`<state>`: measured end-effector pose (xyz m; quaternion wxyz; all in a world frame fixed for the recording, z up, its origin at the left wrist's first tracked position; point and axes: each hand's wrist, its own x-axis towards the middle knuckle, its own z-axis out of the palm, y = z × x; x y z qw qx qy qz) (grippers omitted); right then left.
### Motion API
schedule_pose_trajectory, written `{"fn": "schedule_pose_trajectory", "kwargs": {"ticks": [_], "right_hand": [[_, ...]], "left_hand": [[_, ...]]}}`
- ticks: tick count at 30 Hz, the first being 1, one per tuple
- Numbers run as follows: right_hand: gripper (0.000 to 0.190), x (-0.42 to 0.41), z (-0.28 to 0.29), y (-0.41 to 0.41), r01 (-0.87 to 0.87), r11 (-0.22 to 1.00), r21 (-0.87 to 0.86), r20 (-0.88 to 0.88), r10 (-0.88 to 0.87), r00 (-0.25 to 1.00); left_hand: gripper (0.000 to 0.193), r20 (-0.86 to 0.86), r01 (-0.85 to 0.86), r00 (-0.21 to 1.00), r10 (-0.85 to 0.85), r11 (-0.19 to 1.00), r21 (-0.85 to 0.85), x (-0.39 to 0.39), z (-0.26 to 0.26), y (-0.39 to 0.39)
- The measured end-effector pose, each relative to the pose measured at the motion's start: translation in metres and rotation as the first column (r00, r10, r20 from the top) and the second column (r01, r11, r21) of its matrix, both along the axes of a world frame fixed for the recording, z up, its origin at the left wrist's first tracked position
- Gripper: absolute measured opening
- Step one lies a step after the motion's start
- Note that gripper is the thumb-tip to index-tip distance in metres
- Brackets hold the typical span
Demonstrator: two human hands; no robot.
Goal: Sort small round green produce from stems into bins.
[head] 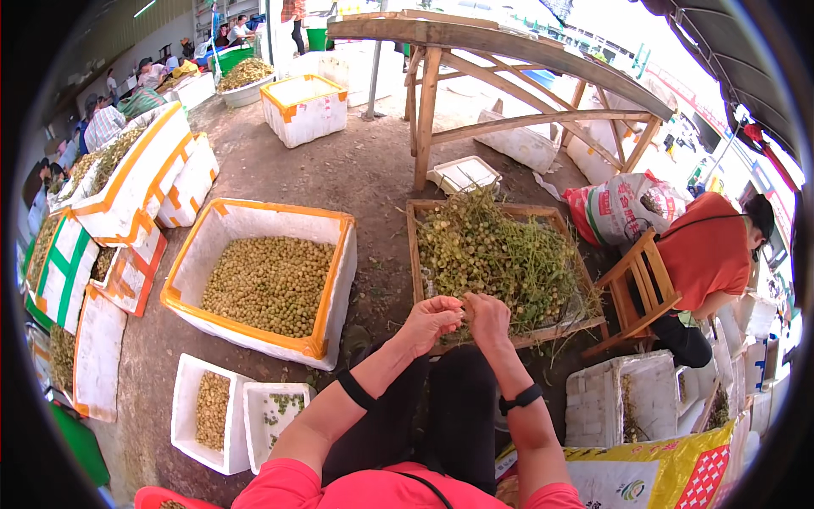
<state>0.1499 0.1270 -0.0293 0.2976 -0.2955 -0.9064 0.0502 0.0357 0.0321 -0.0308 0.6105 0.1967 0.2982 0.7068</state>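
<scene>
My left hand and my right hand meet at the fingertips over the near edge of a wood-framed mesh tray. Fingers and thumbs are pinched together; anything small between them is too hidden to make out. Heaped on that tray are stemmed bunches of small round yellow-green fruit. On my left stands a large white foam box with orange tape around its rim, part filled with loose round fruit. Two smaller foam boxes sit nearer me: one holds yellowish fruit, the other a few green ones.
Beyond the tray stands a wooden table, with a white plastic basin below it. A person in a red shirt sits on a wooden chair at right, near printed sacks. Stacked foam boxes line the left.
</scene>
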Motion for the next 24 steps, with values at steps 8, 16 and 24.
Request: {"fn": "schedule_pose_trajectory", "kwargs": {"ticks": [8, 16, 24], "right_hand": [[0.008, -0.002, 0.011, 0.000, 0.058, 0.998, -0.010, 0.017, -0.058, 0.998], [0.009, -0.005, 0.007, 0.000, 0.031, 0.999, -0.023, -0.031, -0.032, 0.999], [0.014, 0.004, 0.015, 0.015, -0.045, 0.945, -0.323, -0.250, -0.039, 0.967]], "left_hand": [[0.008, 0.114, 0.037, 0.993, -0.018, 0.986, -0.160, 0.003, 0.000, 0.001], [0.010, 0.012, 0.036, 0.999, -0.035, 0.998, -0.058, 0.010, -0.011, 0.003], [0.014, 0.289, 0.030, 0.957, -0.022, 0.999, -0.021, -0.015, -0.010, 0.002]]}}
